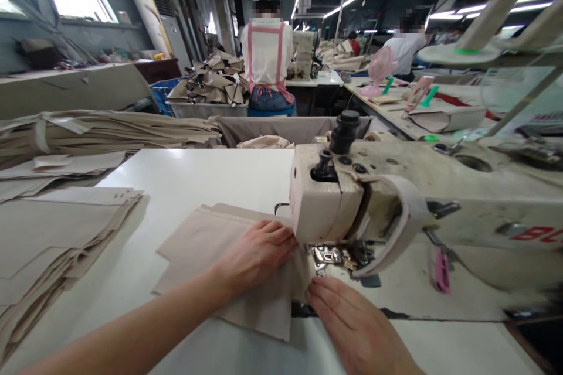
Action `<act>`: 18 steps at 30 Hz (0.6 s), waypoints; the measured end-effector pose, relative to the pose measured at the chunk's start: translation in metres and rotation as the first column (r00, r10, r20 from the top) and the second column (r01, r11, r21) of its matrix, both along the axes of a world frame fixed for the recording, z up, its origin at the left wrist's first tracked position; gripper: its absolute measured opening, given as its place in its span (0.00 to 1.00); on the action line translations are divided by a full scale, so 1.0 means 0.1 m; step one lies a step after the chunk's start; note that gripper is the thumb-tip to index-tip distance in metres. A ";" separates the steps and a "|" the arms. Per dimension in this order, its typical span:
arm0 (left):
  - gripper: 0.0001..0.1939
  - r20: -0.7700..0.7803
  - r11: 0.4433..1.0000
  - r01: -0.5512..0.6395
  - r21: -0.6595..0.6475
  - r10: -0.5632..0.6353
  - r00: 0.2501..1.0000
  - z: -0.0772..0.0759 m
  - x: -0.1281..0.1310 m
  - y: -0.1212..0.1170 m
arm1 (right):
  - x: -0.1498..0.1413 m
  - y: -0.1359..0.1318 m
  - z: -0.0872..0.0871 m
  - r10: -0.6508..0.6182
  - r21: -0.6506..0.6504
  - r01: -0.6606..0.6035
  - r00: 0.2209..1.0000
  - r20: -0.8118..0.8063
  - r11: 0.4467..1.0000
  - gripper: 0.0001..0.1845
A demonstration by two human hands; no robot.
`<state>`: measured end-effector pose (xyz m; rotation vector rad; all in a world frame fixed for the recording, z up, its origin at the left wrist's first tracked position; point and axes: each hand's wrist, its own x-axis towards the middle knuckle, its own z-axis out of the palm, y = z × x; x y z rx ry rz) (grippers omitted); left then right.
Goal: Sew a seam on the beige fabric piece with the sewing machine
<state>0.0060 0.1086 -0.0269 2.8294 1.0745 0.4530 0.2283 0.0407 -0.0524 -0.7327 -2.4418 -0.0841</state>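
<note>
Left hand (pixel 259 252): flattened on the cloth (pixel 255 307).
Right hand (pixel 349 316): fingers together at the cloth's four o'clock edge; whether pinching, I can't tell.
Foot (pixel 328 255): cloth's three o'clock; sewing looks unfinished, stitches unseen.
Stack (pixel 61 228): nine o'clock, apart, likely left to do.

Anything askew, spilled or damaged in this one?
Little stands out: the beige fabric pieces under the left hand overlap with edges out of line, perhaps normal mid-work, and the cream metal sewing machine looks grimy. Nothing visibly spilled or broken.
</note>
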 end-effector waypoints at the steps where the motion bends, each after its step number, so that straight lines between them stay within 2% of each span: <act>1: 0.11 0.001 1.000 -0.011 -0.001 0.011 1.000 0.00 0.00 0.01 | -0.01 0.00 -0.01 -0.020 0.017 0.020 1.000 -0.006 1.000 0.20; 4: 0.12 0.017 0.999 -0.051 -0.002 0.051 0.999 -0.04 0.00 0.08 | -0.04 -0.02 0.01 -0.086 0.038 0.085 0.995 0.047 0.996 0.20; 8: 0.14 0.075 0.999 -0.044 -0.028 0.046 0.996 -0.12 -0.06 0.25 | -0.09 -0.04 0.06 -0.149 -0.034 0.153 0.985 0.081 0.988 0.21; 14: 0.16 0.207 0.989 -0.069 -0.129 0.095 0.974 -0.16 -0.12 0.50 | -0.08 -0.03 -0.04 -0.165 -0.134 0.174 0.983 0.075 0.976 0.23; 16: 0.15 0.241 0.983 -0.083 -0.161 0.121 0.963 -0.15 -0.14 0.50 | -0.03 -0.06 -0.07 -0.167 -0.243 0.160 0.986 -0.007 0.957 0.23; 17: 0.14 0.259 0.980 -0.091 -0.176 0.135 0.956 -0.14 -0.15 0.47 | 0.00 -0.09 -0.07 -0.182 -0.346 0.144 0.980 -0.079 0.927 0.23; 18: 0.13 0.280 0.977 -0.103 -0.189 0.154 0.948 -0.13 -0.16 0.40 | 0.03 -0.14 -0.06 -0.227 -0.488 0.113 0.957 -0.180 0.865 0.23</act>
